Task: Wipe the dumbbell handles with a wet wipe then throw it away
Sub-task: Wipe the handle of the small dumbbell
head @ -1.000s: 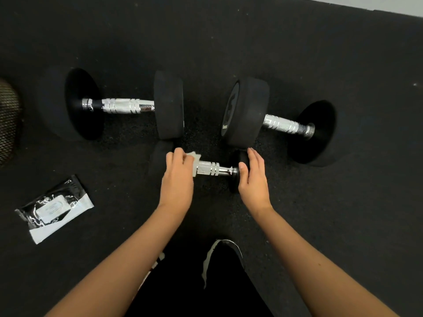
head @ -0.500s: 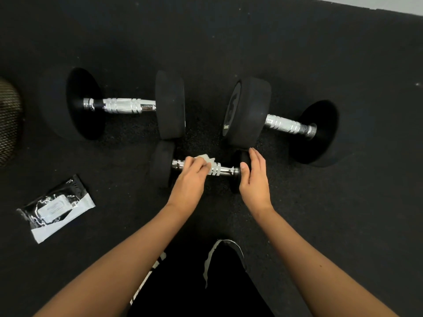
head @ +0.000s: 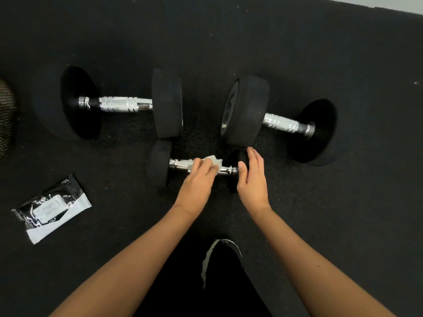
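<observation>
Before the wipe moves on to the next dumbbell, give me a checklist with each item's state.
1. Wet wipe gripped in left hand against the small dumbbell's handle: ok.
2. Right hand steadying its right weight head: ok.
3. Whole handle wiped: cannot tell.
4. Left large dumbbell's handle unobstructed: ok.
5. Right large dumbbell's handle unobstructed: ok.
6. Bin in sight for disposal: not ok; only the wipes packet lies nearby.

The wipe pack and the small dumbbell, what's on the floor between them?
Nothing: in the head view only bare black floor lies between the wipe pack and the small dumbbell.
</observation>
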{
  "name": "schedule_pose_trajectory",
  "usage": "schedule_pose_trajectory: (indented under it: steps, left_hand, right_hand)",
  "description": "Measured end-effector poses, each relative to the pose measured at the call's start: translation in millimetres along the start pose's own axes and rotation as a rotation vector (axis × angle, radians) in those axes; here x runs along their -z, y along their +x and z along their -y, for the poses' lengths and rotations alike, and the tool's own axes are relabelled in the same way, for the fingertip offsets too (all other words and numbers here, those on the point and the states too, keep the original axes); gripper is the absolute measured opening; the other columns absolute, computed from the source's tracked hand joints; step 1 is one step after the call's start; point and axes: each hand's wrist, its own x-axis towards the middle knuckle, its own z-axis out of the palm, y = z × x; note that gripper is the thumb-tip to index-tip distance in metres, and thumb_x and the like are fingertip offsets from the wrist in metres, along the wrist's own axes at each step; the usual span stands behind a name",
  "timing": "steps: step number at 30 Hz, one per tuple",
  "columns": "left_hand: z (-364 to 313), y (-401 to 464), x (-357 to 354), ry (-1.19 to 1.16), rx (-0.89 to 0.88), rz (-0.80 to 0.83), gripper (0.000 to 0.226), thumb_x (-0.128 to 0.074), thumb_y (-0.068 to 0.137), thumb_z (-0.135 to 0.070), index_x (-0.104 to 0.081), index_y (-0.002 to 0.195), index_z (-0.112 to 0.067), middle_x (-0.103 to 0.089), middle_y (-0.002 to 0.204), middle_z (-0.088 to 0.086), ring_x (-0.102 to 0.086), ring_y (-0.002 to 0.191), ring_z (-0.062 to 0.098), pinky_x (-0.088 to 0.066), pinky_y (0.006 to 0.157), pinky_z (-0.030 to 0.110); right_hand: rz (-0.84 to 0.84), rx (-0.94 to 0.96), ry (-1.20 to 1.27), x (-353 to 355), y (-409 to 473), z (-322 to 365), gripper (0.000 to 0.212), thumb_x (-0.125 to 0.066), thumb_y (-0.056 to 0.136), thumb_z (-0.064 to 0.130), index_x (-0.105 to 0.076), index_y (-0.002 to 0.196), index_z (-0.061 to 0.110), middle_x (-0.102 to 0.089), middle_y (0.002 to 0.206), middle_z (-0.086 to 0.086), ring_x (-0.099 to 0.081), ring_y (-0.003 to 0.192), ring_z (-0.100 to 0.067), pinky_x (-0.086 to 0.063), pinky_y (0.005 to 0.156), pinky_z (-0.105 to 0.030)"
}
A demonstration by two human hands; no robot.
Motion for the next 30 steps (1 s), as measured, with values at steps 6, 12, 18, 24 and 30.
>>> schedule_pose_trajectory:
  steps: [6,12,18,24,30]
  left_hand:
    - [-6.6,8.2,6.8,0.132,-0.152,0.076,0.032,-0.074,0.059,-0.003,-0.070,0.090,-0.010,-0.061,0.087,0.002,-0.048,0.084,0.017,-0.053,0.075,0.027]
    - [9.3,26.1,18.4,0.123,0.067,0.068,0.034,-0.075,0.052,0.012,-0.069,0.082,-0.003,-0.059,0.081,0.009,-0.056,0.073,0.027,-0.056,0.062,0.032]
    - [-39.4,9.9,6.3,0.185,-0.142,0.179,0.036,-0.082,0.051,-0.014,-0.073,0.086,-0.016,-0.067,0.089,-0.001,-0.062,0.078,0.015,-0.054,0.077,0.025]
    - [-32.5,-15.4,5.1,-0.162,0.117,0.274,0.026,-0.072,0.071,0.003,-0.070,0.095,-0.006,-0.063,0.095,0.005,-0.060,0.090,0.021,-0.055,0.076,0.030]
    - [-48.6,18.1,62.2,-1.356,1.016,0.051,0.011,-0.054,0.090,-0.001,-0.064,0.095,-0.003,-0.065,0.095,0.005,-0.061,0.081,0.011,-0.050,0.058,0.012]
  right_hand:
    - [0.013,0.002,-0.009,1.2,0.6,0.4,0.049,-0.037,0.099,0.022,-0.026,0.145,0.010,-0.023,0.151,0.000,-0.026,0.137,-0.009,-0.018,0.106,-0.013]
    - [0.006,-0.006,-0.015,0.8,-0.2,1.7,0.049,-0.037,0.099,0.023,-0.026,0.145,0.009,-0.022,0.152,0.000,-0.025,0.138,-0.009,-0.016,0.106,-0.011]
    - [0.025,-0.028,-0.009,1.8,0.9,1.6,0.048,-0.036,0.099,0.022,-0.025,0.145,0.010,-0.021,0.152,0.001,-0.026,0.137,-0.008,-0.015,0.101,-0.006]
    - [0.097,-0.046,-0.003,11.3,3.0,4.5,0.049,-0.039,0.099,0.023,-0.027,0.145,0.011,-0.023,0.152,0.000,-0.024,0.139,-0.009,-0.015,0.106,-0.011]
    - [-0.042,-0.143,0.029,54.0,3.4,30.0,0.033,-0.051,0.094,0.020,-0.055,0.125,0.012,-0.057,0.122,-0.004,-0.055,0.106,-0.012,-0.043,0.090,-0.019]
